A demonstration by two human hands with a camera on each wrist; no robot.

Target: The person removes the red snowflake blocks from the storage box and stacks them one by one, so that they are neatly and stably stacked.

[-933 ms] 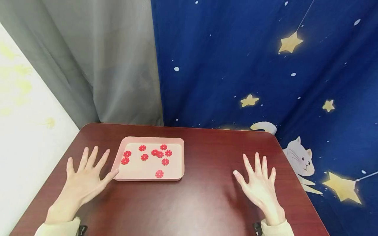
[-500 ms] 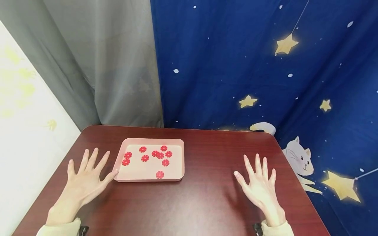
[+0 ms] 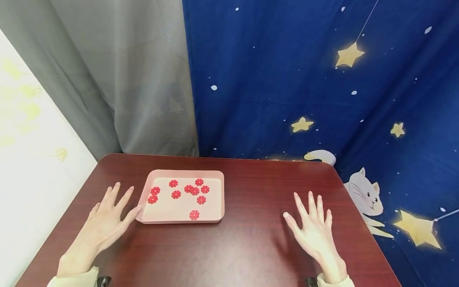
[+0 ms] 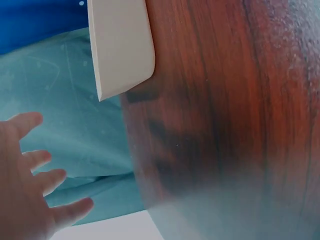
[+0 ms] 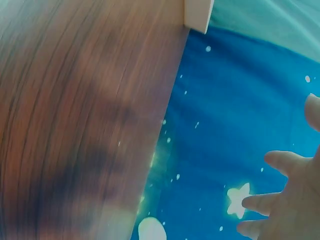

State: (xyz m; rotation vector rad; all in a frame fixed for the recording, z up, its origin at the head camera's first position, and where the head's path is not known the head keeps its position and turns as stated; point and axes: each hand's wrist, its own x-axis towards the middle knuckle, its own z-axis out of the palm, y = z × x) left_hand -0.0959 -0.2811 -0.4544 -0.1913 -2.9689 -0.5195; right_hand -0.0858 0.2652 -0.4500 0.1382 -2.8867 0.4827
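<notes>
My left hand [image 3: 105, 221] hovers over the table with its fingers spread and nothing in it. Its thumb tip is at the left edge of a shallow pink tray [image 3: 172, 221]; whether it touches cannot be made out. Inside the tray lie several red notched discs, flower-like in outline, among them one disc [image 3: 194, 215] near the front wall and a touching pair, including this disc [image 3: 152, 199], at the left. Far to the right of the tray, my right hand [image 3: 315, 235] is held over the table, fingers extended and holding nothing. Both wrist views show the hands' fingers apart from the tray.
The brown wooden table [image 3: 251, 239] has rounded back corners. Behind it hang a grey curtain [image 3: 154, 79] and a blue curtain [image 3: 258, 79] printed with stars and a cat. A white surface [image 3: 36, 159] borders the left side.
My left hand's fingers have drawn closer together and turned slightly toward the tray. The right hand has shifted very little. The tray and discs stay in place on the table.
</notes>
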